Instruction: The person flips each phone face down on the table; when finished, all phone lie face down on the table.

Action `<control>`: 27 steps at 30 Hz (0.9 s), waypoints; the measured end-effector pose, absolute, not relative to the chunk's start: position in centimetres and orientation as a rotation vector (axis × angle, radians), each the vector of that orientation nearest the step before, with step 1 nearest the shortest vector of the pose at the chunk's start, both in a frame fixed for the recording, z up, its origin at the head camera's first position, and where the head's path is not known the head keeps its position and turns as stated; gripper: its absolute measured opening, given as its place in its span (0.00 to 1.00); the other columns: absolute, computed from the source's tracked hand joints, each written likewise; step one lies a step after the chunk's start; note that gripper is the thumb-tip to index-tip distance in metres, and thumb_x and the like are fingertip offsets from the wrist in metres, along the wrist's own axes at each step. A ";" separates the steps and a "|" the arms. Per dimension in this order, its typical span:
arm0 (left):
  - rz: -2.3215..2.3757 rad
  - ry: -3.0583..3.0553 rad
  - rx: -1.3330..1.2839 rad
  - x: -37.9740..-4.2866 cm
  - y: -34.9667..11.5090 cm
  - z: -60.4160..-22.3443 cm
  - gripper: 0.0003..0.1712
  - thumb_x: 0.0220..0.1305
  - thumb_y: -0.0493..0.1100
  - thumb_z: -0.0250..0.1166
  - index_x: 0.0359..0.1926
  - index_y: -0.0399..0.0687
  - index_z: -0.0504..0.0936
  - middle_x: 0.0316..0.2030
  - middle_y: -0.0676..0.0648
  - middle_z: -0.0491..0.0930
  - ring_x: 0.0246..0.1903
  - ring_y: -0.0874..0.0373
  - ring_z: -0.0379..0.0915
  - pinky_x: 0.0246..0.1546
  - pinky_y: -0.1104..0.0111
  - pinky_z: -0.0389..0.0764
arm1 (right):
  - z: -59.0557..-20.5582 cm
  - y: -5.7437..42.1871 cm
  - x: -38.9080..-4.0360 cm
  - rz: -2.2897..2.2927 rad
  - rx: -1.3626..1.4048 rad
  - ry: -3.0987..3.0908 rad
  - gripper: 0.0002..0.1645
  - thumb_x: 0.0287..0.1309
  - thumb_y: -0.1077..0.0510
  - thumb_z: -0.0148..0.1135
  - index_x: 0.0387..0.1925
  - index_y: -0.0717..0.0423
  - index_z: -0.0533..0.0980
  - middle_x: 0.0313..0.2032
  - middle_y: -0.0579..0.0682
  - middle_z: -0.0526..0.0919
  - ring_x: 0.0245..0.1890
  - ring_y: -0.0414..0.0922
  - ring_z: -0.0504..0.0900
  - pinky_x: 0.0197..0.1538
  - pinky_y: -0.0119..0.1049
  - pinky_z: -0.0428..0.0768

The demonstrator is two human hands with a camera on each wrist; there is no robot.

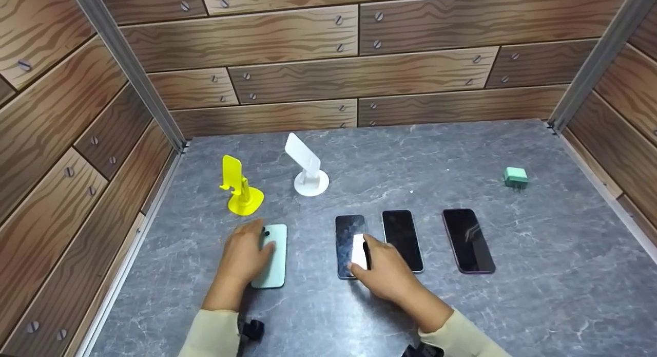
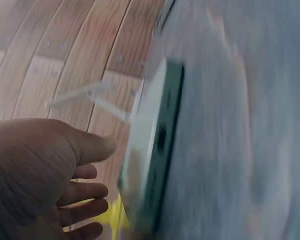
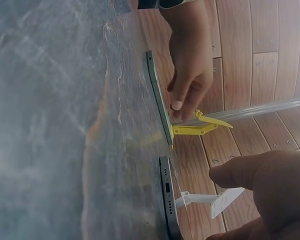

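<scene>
A mint-green phone (image 1: 276,262) lies face down on the grey marbled table. My left hand (image 1: 245,253) hovers beside and partly over it; in the left wrist view that hand (image 2: 45,165) has spread fingers and a gap separates it from the phone (image 2: 157,145). Over a dark blue phone (image 1: 349,233) with a bright reflection, my right hand (image 1: 387,269) is held with thumb and fingers apart. The right wrist view shows this hand (image 3: 270,185) holding nothing, near the phone's edge (image 3: 168,192). Just right lies a black-screened phone (image 1: 403,236), partly covered by the hand.
Behind the left hand stand a yellow phone stand (image 1: 245,199) and a white phone stand (image 1: 310,180). Another dark phone (image 1: 468,241) lies to the right, and a small green charger plug (image 1: 515,177) sits farther back. Wood-patterned walls (image 1: 297,36) border the table.
</scene>
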State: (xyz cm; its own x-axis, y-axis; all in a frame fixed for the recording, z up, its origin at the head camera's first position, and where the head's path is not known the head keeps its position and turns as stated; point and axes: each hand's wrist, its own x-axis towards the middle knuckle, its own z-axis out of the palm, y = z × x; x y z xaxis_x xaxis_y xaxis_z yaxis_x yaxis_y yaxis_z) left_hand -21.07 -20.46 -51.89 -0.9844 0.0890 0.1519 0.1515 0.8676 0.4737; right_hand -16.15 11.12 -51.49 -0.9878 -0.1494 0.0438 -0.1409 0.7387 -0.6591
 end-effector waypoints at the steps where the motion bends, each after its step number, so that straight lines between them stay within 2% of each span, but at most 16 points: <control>1: -0.754 -2.909 -0.223 -21.0 -19.9 -51.8 0.40 0.71 0.44 0.74 0.76 0.28 0.72 0.71 0.29 0.78 0.72 0.30 0.72 0.75 0.39 0.70 | -51.5 11.2 -16.1 -1.108 -0.243 2.914 0.49 0.62 0.48 0.76 0.73 0.75 0.70 0.65 0.73 0.82 0.69 0.69 0.79 0.72 0.63 0.77; 7: -0.824 -2.991 -0.417 -20.7 -16.2 -51.6 0.59 0.65 0.55 0.78 0.84 0.32 0.58 0.78 0.27 0.67 0.79 0.30 0.63 0.81 0.39 0.61 | -51.4 11.5 -16.1 -1.117 -0.232 2.869 0.49 0.64 0.47 0.75 0.75 0.74 0.69 0.68 0.73 0.79 0.72 0.69 0.77 0.75 0.63 0.74; 11: -0.855 -3.053 -0.563 -20.2 -14.2 -52.1 0.66 0.60 0.62 0.81 0.85 0.36 0.57 0.82 0.31 0.63 0.82 0.32 0.57 0.83 0.39 0.55 | -51.5 11.6 -16.0 -1.115 -0.234 2.853 0.49 0.64 0.46 0.75 0.75 0.73 0.69 0.66 0.72 0.81 0.70 0.68 0.78 0.73 0.63 0.76; 19: -0.715 -3.061 -0.797 -19.6 -11.7 -52.6 0.64 0.53 0.65 0.84 0.82 0.39 0.67 0.78 0.40 0.72 0.80 0.41 0.64 0.80 0.40 0.61 | -51.5 11.5 -16.2 -1.129 -0.269 2.871 0.48 0.63 0.47 0.76 0.73 0.73 0.70 0.58 0.68 0.87 0.65 0.65 0.83 0.67 0.62 0.80; 27: -0.667 -3.031 -0.849 -19.8 -10.7 -52.7 0.59 0.56 0.64 0.83 0.80 0.41 0.71 0.76 0.44 0.76 0.78 0.46 0.67 0.78 0.39 0.65 | -51.4 11.5 -16.4 -1.138 -0.287 2.866 0.49 0.63 0.47 0.76 0.74 0.73 0.70 0.62 0.71 0.84 0.67 0.66 0.81 0.70 0.62 0.78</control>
State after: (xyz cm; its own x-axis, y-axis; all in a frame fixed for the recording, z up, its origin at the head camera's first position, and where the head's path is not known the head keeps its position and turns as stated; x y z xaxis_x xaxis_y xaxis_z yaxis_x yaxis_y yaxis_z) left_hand -19.82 -10.72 -52.74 -0.8581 0.5121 0.0380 0.4808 0.7751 0.4099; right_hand -16.35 11.54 -51.43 -0.9818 -0.1878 0.0271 -0.1552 0.7128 -0.6840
